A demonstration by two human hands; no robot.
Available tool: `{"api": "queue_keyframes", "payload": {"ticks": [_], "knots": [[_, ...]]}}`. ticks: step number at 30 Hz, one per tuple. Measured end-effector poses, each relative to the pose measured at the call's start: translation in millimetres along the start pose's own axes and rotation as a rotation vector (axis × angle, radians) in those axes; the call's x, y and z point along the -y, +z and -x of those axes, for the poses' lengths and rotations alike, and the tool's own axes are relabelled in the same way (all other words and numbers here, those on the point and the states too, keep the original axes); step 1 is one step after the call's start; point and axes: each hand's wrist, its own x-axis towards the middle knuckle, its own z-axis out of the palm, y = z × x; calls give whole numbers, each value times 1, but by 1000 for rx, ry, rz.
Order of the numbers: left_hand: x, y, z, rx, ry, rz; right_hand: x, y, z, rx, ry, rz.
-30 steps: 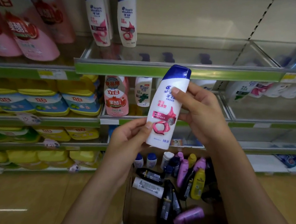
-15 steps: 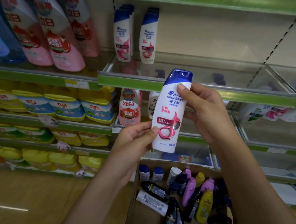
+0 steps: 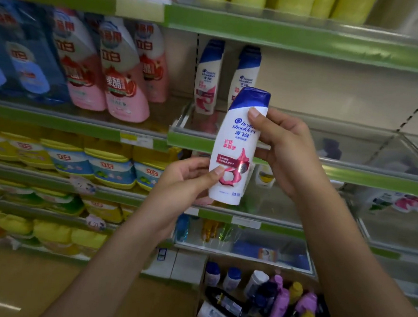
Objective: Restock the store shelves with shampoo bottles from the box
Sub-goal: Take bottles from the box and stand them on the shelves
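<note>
A white shampoo bottle with a blue cap and a pink swirl is held upright in front of the shelves. My left hand grips its lower part, thumb across the label. My right hand holds its upper part from the right, thumb near the cap. Two matching shampoo bottles stand on the clear-fronted shelf behind, left of the held bottle. The cardboard box sits on the floor at the bottom, with several bottles inside, white, black, purple and yellow.
Pink detergent bottles and dark blue packs fill the shelf to the left. Yellow and blue refill pouches are stacked on lower left shelves. The shampoo shelf to the right of the two bottles is mostly bare. Wooden floor lies at bottom left.
The view has tilted upward, so the shelves sit lower in frame. Both hands have raised the bottle toward the shelf with the two matching bottles; the grips are unchanged.
</note>
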Motion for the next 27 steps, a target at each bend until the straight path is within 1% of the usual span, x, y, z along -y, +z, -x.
{"api": "queue_keyframes", "payload": {"ticks": [5, 10, 19, 23, 27], "knots": [[-9, -26, -25, 73, 19, -26, -1, 18, -21, -28, -26, -1], [-12, -35, -49, 142, -10, -33, -6, 22, -34, -97, -23, 11], [-10, -22, -78, 304, -42, -29, -11, 3, -37, -253, -19, 34], [-8, -12, -88, 356, -48, -37, -12, -10, -35, -305, -17, 41], [-5, -1, -96, 371, -70, -42, -17, -23, -36, -349, -4, 44]]}}
